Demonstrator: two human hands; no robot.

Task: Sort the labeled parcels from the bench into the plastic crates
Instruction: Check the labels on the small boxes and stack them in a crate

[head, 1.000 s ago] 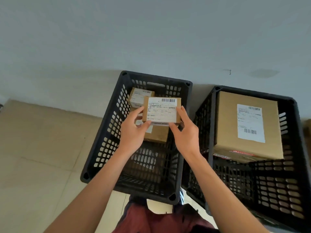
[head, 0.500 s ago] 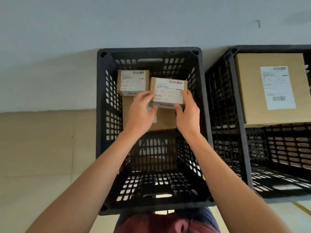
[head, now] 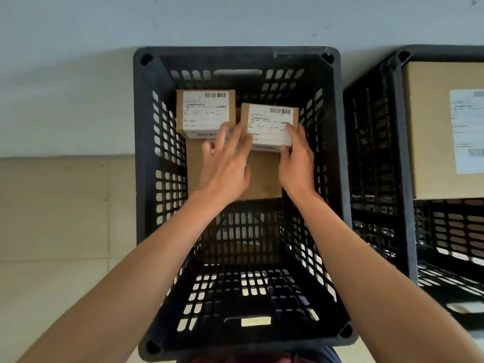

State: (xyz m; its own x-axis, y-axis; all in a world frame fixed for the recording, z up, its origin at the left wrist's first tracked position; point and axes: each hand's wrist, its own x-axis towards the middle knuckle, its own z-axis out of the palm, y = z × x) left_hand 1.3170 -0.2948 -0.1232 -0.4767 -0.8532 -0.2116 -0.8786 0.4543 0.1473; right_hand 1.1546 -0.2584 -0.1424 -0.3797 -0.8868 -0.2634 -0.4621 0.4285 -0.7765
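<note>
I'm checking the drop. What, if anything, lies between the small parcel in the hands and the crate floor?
A larger brown box lies directly beneath the small parcel, so the parcel cannot reach the crate floor there. A second labeled parcel sits just beside it on the same box.

A small brown parcel (head: 269, 125) with a white barcode label is sitting label-up inside the black slatted crate (head: 237, 52), near its far right wall, resting on a larger plain brown parcel (head: 263, 176). Just beside it, toward the far left corner, a matching labelled parcel (head: 205, 112) is lying flat
</note>
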